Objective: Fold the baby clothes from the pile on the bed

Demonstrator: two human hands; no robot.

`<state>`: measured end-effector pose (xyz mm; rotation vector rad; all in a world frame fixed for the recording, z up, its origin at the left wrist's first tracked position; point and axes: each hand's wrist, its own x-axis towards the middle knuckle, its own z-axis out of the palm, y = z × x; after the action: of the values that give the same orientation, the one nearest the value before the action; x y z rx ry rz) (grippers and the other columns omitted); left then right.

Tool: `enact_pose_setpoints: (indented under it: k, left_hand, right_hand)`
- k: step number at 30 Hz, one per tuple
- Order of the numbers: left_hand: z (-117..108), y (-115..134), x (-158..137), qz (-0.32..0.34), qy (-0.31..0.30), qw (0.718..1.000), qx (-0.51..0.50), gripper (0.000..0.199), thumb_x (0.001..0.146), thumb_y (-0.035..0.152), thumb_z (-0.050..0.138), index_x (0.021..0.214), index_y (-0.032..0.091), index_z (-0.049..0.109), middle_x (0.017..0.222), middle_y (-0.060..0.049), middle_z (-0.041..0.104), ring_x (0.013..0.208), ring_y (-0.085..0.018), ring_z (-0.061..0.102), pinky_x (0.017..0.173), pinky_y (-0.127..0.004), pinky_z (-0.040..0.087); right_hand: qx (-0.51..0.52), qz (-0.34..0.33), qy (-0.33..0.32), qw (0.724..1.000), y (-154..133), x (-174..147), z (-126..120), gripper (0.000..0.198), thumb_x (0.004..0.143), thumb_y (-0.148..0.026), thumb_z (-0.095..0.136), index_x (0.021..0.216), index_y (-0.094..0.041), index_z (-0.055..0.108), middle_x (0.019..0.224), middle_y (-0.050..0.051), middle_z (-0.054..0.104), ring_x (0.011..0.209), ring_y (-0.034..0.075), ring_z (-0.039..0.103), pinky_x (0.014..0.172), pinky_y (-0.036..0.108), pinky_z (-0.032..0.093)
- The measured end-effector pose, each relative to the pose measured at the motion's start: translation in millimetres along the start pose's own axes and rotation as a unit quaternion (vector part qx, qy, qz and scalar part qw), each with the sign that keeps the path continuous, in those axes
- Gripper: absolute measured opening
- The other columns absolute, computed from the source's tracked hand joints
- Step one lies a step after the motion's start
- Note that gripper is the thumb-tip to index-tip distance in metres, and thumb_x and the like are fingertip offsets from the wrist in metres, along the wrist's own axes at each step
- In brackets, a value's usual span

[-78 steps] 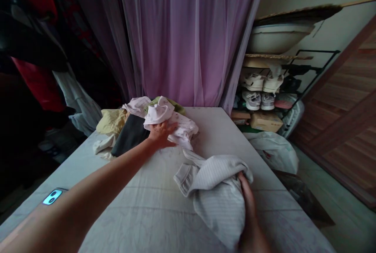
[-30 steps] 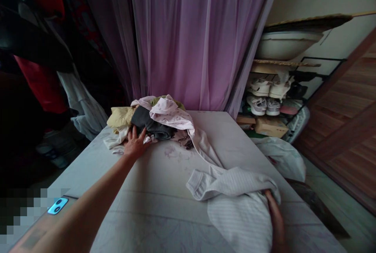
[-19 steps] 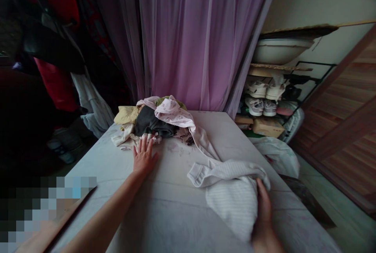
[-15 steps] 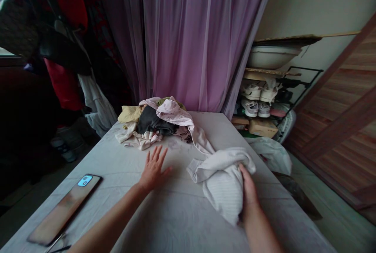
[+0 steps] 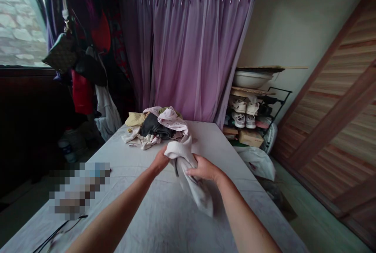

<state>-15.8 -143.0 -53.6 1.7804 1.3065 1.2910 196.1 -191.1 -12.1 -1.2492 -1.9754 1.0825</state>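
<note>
I see both bare hands grasping a pale grey, soft cloth garment [image 5: 182,167], bunched over the middle of a whitish, faintly patterned tabletop [image 5: 241,210]: the left hand [image 5: 161,159] at its left edge, the right hand [image 5: 204,168] at its right side. Just beyond lies a rumpled heap of pink, charcoal, yellow and cream clothes [image 5: 157,129]. Far behind hangs a sheer purple curtain [image 5: 188,57]; far right, a black metal rack [image 5: 280,104] holds pale shoes [image 5: 245,114].

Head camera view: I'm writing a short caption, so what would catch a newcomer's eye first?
Probably the tall purple curtain, hanging beyond the far edge of the pale surface. Next comes the heap of clothes before it, left of centre. Nearer, in the middle, the right hand grips a pale garment, with the left hand at its left edge.
</note>
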Motion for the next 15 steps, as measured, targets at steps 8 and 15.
enact_pose_setpoints:
  k: [8,15]
  left_hand:
    - [-72.4,-54.3,-21.2,-0.031,-0.052,0.975,0.213,0.022,0.067,0.019,0.053,0.083,0.022,0.067,0.090,-0.007,0.070,0.088,-0.024,0.064,0.084,-0.036,0.049]
    - [-105.3,-65.8,-38.3,-0.070,-0.196,0.960,0.188,0.019,0.049,0.021,0.068,0.067,0.025,0.069,0.067,0.000,0.069,0.067,-0.022,0.064,0.067,-0.032,0.053]
  right_hand:
    - [-0.268,0.074,-0.015,0.960,56.8,-34.6,41.7,0.009,0.068,-0.019,0.059,0.071,-0.017,0.067,0.088,0.005,0.069,0.081,0.017,0.059,0.072,0.024,0.040]
    - [-0.188,0.090,0.094,0.974,78.2,-33.6,51.3,0.026,0.077,-0.013,0.047,0.097,-0.020,0.063,0.091,0.004,0.071,0.084,0.017,0.063,0.073,0.023,0.040]
